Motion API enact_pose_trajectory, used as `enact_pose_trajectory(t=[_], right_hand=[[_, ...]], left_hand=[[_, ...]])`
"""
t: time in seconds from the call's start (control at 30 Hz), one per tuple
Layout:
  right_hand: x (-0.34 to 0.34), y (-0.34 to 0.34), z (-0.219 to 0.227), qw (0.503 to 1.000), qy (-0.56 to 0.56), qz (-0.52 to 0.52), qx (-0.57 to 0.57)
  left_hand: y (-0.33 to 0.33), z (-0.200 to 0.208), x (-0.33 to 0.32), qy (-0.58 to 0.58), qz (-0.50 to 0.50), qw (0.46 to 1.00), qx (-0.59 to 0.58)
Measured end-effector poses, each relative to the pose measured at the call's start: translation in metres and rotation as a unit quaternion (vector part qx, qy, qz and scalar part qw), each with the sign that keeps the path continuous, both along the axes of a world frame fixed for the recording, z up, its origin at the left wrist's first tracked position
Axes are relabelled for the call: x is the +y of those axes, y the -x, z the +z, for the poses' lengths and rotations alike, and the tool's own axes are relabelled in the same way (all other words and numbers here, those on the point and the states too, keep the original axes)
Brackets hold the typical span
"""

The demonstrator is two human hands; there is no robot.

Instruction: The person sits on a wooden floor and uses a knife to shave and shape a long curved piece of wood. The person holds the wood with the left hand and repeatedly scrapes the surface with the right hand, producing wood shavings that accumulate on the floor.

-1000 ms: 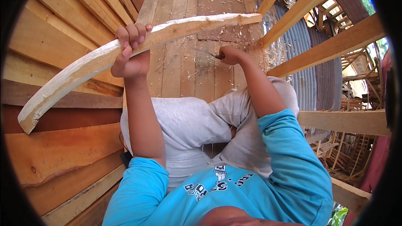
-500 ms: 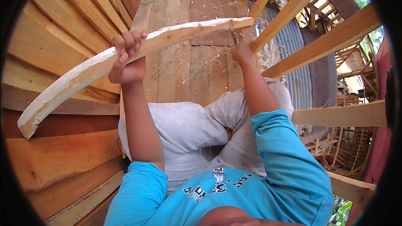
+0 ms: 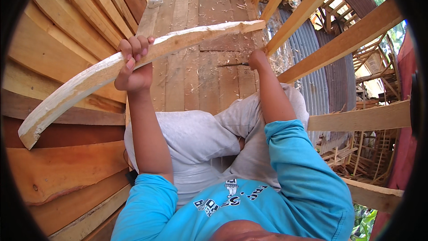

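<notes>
A long curved piece of wood (image 3: 187, 41), pale with a whitish upper edge, slants from the lower left up to the right above the floor. My left hand (image 3: 135, 64) is closed round it left of its middle, fingers over the top edge. Lower than the wood's right end, my right hand (image 3: 257, 60) is closed on a knife (image 3: 232, 64), whose thin dark blade points left. The blade is apart from the wood. My fist hides its handle.
Shavings lie scattered over the plank floor (image 3: 183, 80). Stacked boards (image 3: 67, 67) line the left side. Slanted wooden posts (image 3: 307, 13) and corrugated metal sheets (image 3: 307, 53) stand at the right. A small clear object (image 3: 154, 2) sits at the far left of the floor.
My right hand has turned the knife from pointing up toward the wood to pointing left, a little nearer to me. My left hand still grips the wood, almost unmoved.
</notes>
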State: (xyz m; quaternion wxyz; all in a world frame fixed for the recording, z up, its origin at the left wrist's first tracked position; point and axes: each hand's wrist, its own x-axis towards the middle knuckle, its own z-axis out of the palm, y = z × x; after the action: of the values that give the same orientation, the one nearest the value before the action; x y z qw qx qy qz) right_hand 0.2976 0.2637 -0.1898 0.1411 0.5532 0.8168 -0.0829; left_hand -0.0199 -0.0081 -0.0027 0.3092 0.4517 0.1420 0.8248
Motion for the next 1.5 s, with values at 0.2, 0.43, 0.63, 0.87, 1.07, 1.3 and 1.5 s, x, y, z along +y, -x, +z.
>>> enact_pose_trajectory(t=[0.2,0.43,0.63,0.87,1.07,1.3,1.5], right_hand=[[-0.031,0.012,0.022,0.983,-0.089,-0.156,0.021],[0.008,-0.021,-0.016,0.994,0.002,0.068,-0.087],[0.018,0.003,-0.047,0.938,-0.153,-0.253,0.181],[-0.008,0.034,-0.027,0.971,-0.004,-0.098,0.219],[-0.003,0.031,-0.016,0.932,-0.124,-0.276,0.202],[-0.004,0.018,-0.009,0.991,-0.020,-0.115,0.065],[-0.009,0.020,-0.016,0.991,-0.115,-0.025,-0.056]], left_hand=[[0.001,-0.002,-0.003,0.012,0.005,1.000,0.001],[-0.002,-0.002,0.002,0.003,-0.004,1.000,-0.003],[-0.001,-0.001,0.000,0.004,0.001,1.000,0.004],[0.001,-0.002,-0.001,0.010,0.013,1.000,0.008],[-0.004,0.001,-0.002,0.019,0.004,1.000,0.000],[-0.005,0.001,-0.004,0.032,0.028,0.999,-0.016],[-0.004,0.000,-0.003,0.029,0.018,0.999,-0.014]])
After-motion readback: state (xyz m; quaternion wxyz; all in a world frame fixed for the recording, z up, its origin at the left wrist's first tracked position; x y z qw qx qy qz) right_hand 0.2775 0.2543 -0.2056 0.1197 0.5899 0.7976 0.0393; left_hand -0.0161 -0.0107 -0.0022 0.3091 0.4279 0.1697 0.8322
